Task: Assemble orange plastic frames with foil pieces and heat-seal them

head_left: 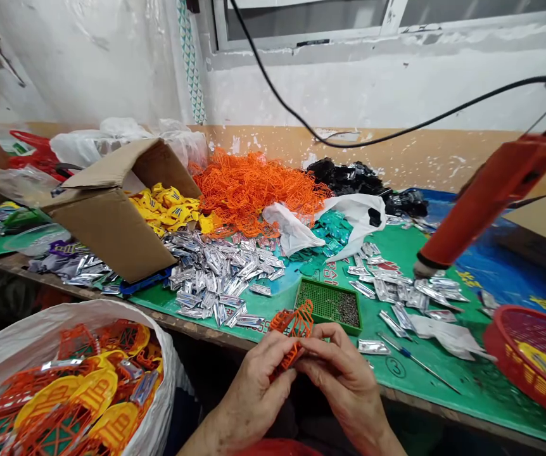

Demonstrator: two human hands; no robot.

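My left hand point(258, 380) is closed around an orange plastic lattice part point(301, 320), held up just past the table's front edge. My right hand point(342, 373) meets it from the other side, its thumb and fingers pinched on the same part's near end. The fingers cover the lower portion of the part, so any small piece between them is hidden. Just beyond the hands sits a green tray point(327, 304) with small dark metal screws heaped at its right end. An orange-red electric screwdriver point(491, 202) hangs from a black cable at the right.
Silver pieces point(225, 272) lie piled behind the hands. Beyond them are an orange lattice heap point(258, 187) and a tipped cardboard box point(111, 215) with yellow parts. A white sack point(163, 361) of assembled pieces stands at left. A hand screwdriver point(420, 361) and a red basket point(501, 335) are at right.
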